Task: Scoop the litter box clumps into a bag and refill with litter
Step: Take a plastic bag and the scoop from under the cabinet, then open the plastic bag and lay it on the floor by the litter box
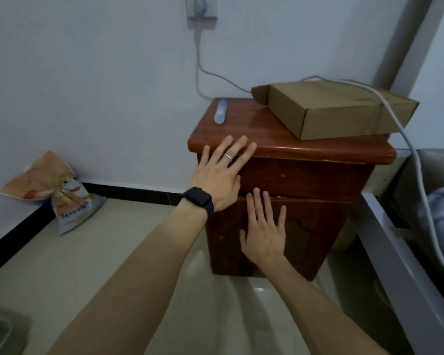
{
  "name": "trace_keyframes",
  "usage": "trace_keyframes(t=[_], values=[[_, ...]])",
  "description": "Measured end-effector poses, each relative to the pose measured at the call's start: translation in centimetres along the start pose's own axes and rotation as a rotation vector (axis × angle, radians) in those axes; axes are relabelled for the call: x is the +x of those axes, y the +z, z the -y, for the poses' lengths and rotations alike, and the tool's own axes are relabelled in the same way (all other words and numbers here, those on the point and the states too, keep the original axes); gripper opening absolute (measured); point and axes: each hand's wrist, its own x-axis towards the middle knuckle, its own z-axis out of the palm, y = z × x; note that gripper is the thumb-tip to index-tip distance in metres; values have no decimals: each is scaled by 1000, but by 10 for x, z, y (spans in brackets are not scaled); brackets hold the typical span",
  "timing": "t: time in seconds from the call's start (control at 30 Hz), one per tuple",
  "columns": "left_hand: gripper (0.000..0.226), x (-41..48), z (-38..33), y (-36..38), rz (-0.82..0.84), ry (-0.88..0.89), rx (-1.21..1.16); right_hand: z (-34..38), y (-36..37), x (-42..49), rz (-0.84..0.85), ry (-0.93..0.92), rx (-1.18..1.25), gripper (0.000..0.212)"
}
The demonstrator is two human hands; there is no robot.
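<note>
An orange and grey printed litter bag leans in the floor corner at the left, its top crumpled. A grey container, partly cut off, shows at the bottom left edge. My left hand, with a ring and a dark watch, lies flat with straight fingers on the front top edge of a red-brown wooden cabinet. Lower down, my right hand presses flat against the cabinet's front panel, fingertips at the seam under the drawer. Neither hand holds anything.
On the cabinet top lie a cardboard box and a small clear bottle. A grey cable runs from a wall socket over the box and down the right. A grey bed frame borders the right side. Pale floor tiles lie below.
</note>
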Motion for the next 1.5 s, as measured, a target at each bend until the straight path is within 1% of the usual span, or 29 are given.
trace_keyframes(t=[0.13, 0.2, 0.27, 0.33, 0.4, 0.47, 0.5, 0.57, 0.63, 0.73, 0.8, 0.87, 0.93, 0.97, 1.03, 1.1, 1.13, 1.2, 1.3, 1.4, 1.47, 1.5], values=[[83, 5, -3, -6, 53, -31, 6, -2, -7, 7, 41, -5, -40, 99], [84, 2, -9, -13, 86, -38, 28, -2, -12, 3, 94, 0, -73, 98], [81, -10, -8, -20, 74, -45, 68, -5, -15, -5, 172, 35, -67, 95], [78, -36, -3, -23, 47, -124, 1, -8, -20, -20, 266, 97, 19, 90], [74, -90, 2, -14, 62, -249, -145, -4, -18, -49, 338, 80, 99, 80], [69, -172, 12, 3, 141, -421, -268, 21, -7, -85, 377, -34, 205, 71], [68, -223, 18, 12, 209, -528, -291, 42, 0, -105, 420, -108, 263, 68], [68, -335, 24, 28, 374, -782, -274, 91, 13, -144, 566, -246, 348, 65], [70, -447, 18, 36, 462, -1090, -228, 144, 30, -182, 748, -386, 389, 64], [80, -578, -9, 32, 455, -1517, -111, 218, 67, -236, 977, -583, 322, 70], [92, -637, -26, 28, 418, -1795, -109, 259, 98, -271, 1102, -631, 266, 80], [109, -680, -35, 27, 387, -2067, -171, 296, 128, -302, 1155, -677, 203, 87], [120, -713, -36, 32, 370, -2220, -261, 327, 157, -330, 1121, -743, 132, 87], [121, -727, -34, 35, 374, -2250, -312, 340, 169, -342, 1083, -777, 104, 83], [113, -756, -34, 45, 376, -2287, -415, 356, 192, -366, 982, -853, 51, 64], [94, -773, -38, 54, 385, -2290, -495, 358, 216, -382, 883, -942, -49, 39], [83, -777, -40, 55, 404, -2281, -507, 357, 222, -387, 859, -974, -103, 31], [64, -779, -38, 49, 415, -2240, -485, 354, 235, -386, 858, -994, -145, 25], [52, -773, -35, 9, 364, -2226, -481, 352, 222, -378, 946, -996, -80, 35], [43, -764, -36, -53, 292, -2288, -471, 351, 157, -364, 1122, -775, 13, 25], [40, -754, -34, -107, 232, -2329, -468, 359, 103, -349, 1164, -678, 127, 26], [39, -749, -33, -137, 205, -2347, -471, 365, 73, -343, 1156, -625, 199, 25]])
